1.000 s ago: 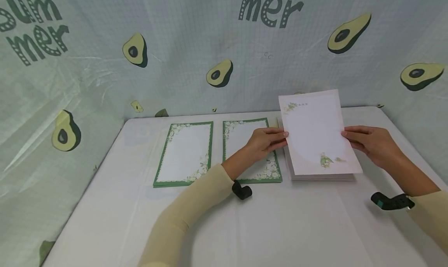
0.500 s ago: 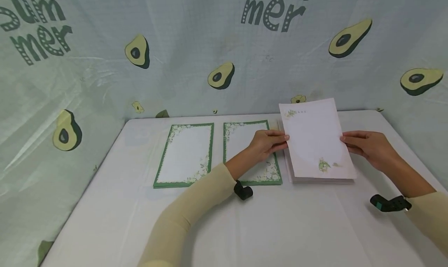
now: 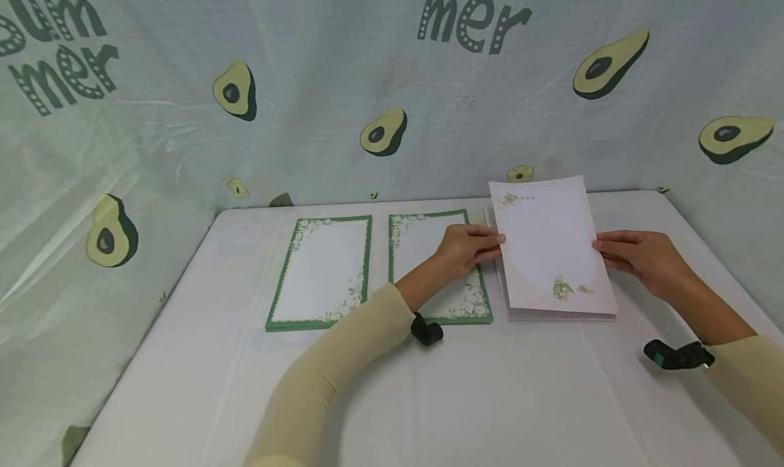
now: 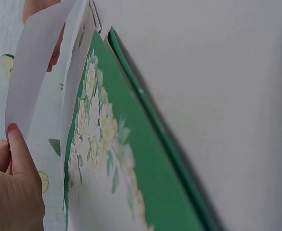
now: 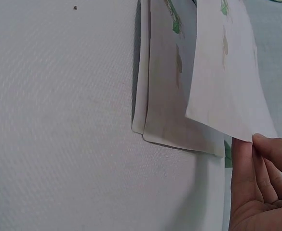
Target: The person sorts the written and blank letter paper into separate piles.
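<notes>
Can't read the print (image 3: 528, 197) at the sheet (image 3: 551, 249)'s 11 o'clock corner, way too small. Stack (image 3: 520, 314) underneath is mostly covered, just slivers between 6 and 10 o'clock. The left hand (image 3: 468, 249) and arm (image 3: 422, 280) block the nearest green pad (image 3: 410, 249) from its 2 to 7 o'clock. Right hand (image 3: 640, 257) gets chopped at 4 o'clock in its own wrist view, where the speck (image 5: 75, 7) at 11 is too tiny to identify.

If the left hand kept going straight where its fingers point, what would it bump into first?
Straight away, the pale plant-printed paper sheet: the left hand already pinches its edge. What comes after is uncertain, because depth is unclear.
</notes>
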The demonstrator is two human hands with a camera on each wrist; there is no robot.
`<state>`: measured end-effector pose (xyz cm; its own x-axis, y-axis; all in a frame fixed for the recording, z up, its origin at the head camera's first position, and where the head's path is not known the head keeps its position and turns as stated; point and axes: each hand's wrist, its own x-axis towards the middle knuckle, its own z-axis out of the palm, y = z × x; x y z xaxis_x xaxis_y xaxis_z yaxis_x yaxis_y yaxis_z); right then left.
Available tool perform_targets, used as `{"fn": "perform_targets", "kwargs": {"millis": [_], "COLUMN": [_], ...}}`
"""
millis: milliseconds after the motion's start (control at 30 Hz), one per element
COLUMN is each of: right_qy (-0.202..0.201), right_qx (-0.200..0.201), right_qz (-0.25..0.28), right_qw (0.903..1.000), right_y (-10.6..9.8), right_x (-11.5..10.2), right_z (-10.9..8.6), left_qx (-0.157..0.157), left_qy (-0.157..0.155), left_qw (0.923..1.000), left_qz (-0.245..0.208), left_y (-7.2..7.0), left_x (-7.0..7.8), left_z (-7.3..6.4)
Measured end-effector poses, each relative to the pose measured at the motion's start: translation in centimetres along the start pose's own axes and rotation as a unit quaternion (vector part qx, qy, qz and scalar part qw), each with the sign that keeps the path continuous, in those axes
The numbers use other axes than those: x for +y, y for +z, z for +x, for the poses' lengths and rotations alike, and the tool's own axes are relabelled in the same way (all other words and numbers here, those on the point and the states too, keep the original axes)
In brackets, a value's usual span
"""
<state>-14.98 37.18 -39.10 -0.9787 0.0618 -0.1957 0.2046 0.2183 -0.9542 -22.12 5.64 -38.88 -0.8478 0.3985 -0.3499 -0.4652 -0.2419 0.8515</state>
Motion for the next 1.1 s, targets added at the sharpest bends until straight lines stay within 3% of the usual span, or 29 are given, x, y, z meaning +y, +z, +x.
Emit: {"fn": "perform_targets", "kwargs": {"millis": [467, 633, 700, 867, 1100], "right_qy": [0.009, 0.009, 0.011, 0.013, -0.002], "right_qx": [0.004, 0.01, 0.008, 0.005, 0.015], "right_qz": [-0.004, -0.048, -0.073, -0.133, -0.169], "right_qw": [0.9999, 0.9988, 0.9972, 0.9911, 0.9855], "right_y": [-0.6, -0.7, -0.7, -0.6, 0.0], "right_x": [0.7, 0.8, 0.7, 0.6, 0.8], "right_z": [-0.3, -0.2, -0.2, 0.1, 0.7], "left_qx": [-0.008, -0.013, -0.008, 0.003, 0.015], "left_qy": [0.0, 0.03, 0.054, 0.091, 0.1], "left_qw": [0.9999, 0.9966, 0.9898, 0.9618, 0.9388], "left_qz": [0.014, 0.076, 0.132, 0.258, 0.329], "left_y": [0.5, 0.6, 0.6, 0.6, 0.5], "left_x": [-0.8, -0.5, -0.3, 0.2, -0.2], "left_z": [0.0, 0.2, 0.4, 0.6, 0.5]}}
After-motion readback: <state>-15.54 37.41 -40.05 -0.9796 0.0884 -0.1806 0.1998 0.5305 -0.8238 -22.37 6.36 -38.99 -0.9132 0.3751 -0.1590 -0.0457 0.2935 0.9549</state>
